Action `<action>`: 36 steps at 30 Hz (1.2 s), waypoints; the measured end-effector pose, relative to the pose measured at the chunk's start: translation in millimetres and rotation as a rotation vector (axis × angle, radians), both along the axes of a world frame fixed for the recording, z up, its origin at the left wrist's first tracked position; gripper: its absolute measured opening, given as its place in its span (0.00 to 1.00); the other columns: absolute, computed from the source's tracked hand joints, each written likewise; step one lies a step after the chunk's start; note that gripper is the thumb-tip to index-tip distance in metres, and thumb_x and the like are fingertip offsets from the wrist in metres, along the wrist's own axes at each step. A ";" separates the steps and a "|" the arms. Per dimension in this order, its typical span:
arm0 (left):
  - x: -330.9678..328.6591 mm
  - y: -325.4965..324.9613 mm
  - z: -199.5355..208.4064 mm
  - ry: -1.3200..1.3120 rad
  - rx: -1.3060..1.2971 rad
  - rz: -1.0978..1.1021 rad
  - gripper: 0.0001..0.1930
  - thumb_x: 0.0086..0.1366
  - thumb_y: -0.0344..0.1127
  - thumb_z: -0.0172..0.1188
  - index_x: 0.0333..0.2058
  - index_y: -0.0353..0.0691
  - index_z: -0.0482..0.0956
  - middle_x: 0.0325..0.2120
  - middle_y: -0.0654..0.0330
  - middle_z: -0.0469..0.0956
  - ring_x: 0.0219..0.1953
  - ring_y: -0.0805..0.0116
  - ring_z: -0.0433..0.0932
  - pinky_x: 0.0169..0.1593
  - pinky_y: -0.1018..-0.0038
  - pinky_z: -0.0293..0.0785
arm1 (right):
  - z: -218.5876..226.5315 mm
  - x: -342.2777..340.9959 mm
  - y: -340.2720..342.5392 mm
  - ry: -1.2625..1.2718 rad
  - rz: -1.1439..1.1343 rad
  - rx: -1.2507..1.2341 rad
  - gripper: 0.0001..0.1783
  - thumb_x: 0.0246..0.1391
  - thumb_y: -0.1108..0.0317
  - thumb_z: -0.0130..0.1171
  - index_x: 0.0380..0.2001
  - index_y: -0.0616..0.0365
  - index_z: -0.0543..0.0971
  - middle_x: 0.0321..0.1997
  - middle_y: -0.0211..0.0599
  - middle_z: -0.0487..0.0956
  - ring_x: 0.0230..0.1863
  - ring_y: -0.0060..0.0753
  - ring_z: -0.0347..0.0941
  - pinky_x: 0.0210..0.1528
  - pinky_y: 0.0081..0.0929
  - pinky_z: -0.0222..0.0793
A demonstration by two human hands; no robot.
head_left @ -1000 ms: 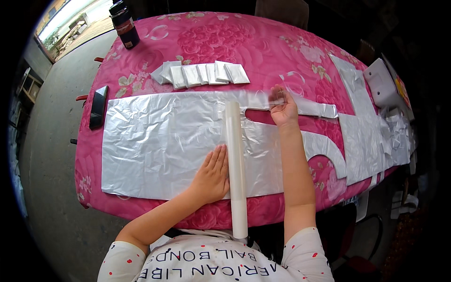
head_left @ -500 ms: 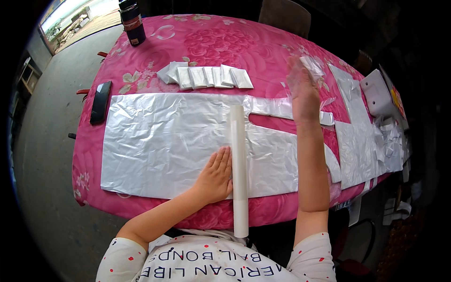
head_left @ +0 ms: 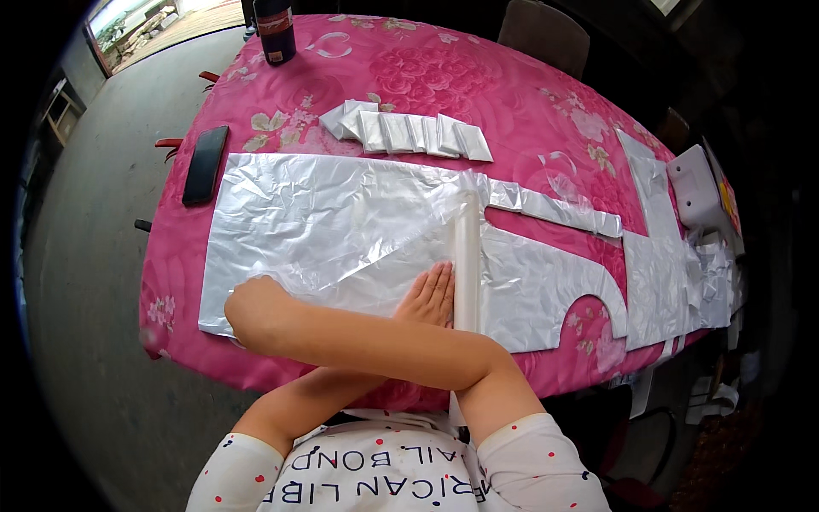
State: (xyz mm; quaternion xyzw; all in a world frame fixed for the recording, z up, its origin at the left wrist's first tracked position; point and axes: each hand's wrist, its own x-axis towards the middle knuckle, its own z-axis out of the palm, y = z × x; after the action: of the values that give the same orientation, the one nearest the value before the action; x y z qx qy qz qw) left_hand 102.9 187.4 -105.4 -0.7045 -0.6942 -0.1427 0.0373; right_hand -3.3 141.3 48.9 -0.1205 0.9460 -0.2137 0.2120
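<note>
Folding the silvery plastic sheet [head_left: 333, 226] leftward | your right hand [head_left: 256, 309], raised over the strip at the table's right a moment ago, now crosses over, closed on the sheet's edge | left hand [head_left: 429, 296] open, flat beside the long white ruler [head_left: 467, 256] | sheet lies on the pink tablecloth [head_left: 478, 94].

Bright daylight from upper left; foil sheet [head_left: 341, 230] glares; fisheye edges bent, corners black.
</note>
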 end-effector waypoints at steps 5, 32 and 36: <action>-7.0 -6.9 33.4 -0.713 0.060 -0.047 0.35 0.56 0.44 0.43 0.58 0.22 0.54 0.61 0.39 0.52 0.65 0.46 0.48 0.67 0.58 0.39 | 0.0 107.8 121.7 0.522 -0.499 -0.761 0.22 0.40 0.86 0.47 0.40 0.59 0.77 0.34 0.38 0.79 0.35 0.28 0.77 0.36 0.20 0.69; 3.1 1.2 28.8 -0.159 -0.048 -0.042 0.35 0.57 0.43 0.40 0.58 0.21 0.54 0.61 0.37 0.51 0.65 0.45 0.47 0.67 0.59 0.39 | -96.2 383.6 441.7 0.724 -2.120 0.570 0.33 0.49 0.51 0.53 0.52 0.66 0.68 0.48 0.54 0.75 0.48 0.58 0.71 0.52 0.44 0.63; 1.2 -0.4 24.0 -0.190 -0.031 -0.018 0.35 0.57 0.43 0.40 0.58 0.21 0.54 0.61 0.37 0.50 0.66 0.45 0.46 0.67 0.58 0.39 | -85.6 352.6 342.1 0.819 -1.533 0.577 0.33 0.50 0.59 0.56 0.56 0.67 0.63 0.55 0.54 0.68 0.58 0.55 0.61 0.60 0.42 0.55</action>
State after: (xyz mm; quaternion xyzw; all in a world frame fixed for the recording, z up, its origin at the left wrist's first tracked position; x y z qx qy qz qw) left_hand 104.1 187.0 -81.4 -0.6944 -0.6904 -0.1985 -0.0409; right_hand 349.3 483.4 -36.7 0.5319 0.7847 0.0082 -0.3182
